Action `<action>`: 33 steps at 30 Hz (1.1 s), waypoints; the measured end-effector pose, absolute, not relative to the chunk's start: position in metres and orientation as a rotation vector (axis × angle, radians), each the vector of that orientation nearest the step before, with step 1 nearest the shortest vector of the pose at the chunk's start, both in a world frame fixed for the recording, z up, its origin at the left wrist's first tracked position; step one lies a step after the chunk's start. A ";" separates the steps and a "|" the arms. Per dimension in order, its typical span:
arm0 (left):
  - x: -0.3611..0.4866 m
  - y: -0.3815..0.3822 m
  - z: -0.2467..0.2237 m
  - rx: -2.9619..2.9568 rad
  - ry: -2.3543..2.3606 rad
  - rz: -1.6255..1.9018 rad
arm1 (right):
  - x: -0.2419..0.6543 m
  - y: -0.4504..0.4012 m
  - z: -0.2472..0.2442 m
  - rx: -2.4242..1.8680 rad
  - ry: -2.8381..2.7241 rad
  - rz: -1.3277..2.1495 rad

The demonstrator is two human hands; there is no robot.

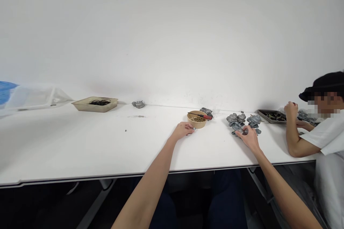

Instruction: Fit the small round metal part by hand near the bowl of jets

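Note:
My left hand (183,131) is closed just in front of a tan paper bowl (197,124), pinching a small shiny metal part (194,128) whose kind is too small to make out. The bowl holds many small brass-coloured pieces (199,119), and a screwdriver (202,115) with a red handle lies across its rim. Farther right, my right hand (249,137) has its fingers around a grey metal carburetor (236,127) at the front of a cluster. Several similar carburetors (254,120) stand close behind and beside it on the white table (107,146).
Another grey part (206,111) sits behind the bowl, and one (138,104) lies by the wall. At left is a beige tray (80,104) of thin black rings or cords. A dark tray (268,117) stands at right, near a co-worker's raised hand (291,109).

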State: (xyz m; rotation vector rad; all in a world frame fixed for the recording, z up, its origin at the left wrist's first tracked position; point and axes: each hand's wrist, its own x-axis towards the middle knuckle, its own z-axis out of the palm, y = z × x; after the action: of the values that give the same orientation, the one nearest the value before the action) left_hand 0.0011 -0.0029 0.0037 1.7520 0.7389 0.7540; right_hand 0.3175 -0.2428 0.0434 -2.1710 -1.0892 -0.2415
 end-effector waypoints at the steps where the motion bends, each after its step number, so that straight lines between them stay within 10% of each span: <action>1: 0.001 -0.003 0.004 1.753 0.739 0.754 | 0.317 -0.243 0.043 -2.179 -1.089 -0.243; 33: 0.000 -0.005 0.008 1.724 0.718 0.731 | 0.316 -0.152 0.165 -2.528 -1.774 -0.108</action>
State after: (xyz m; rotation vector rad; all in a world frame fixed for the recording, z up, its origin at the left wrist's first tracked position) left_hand -0.0001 -0.0054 0.0082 1.7237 0.7182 0.7313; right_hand 0.3165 -0.1519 0.1650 -2.5280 -1.7742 -0.1082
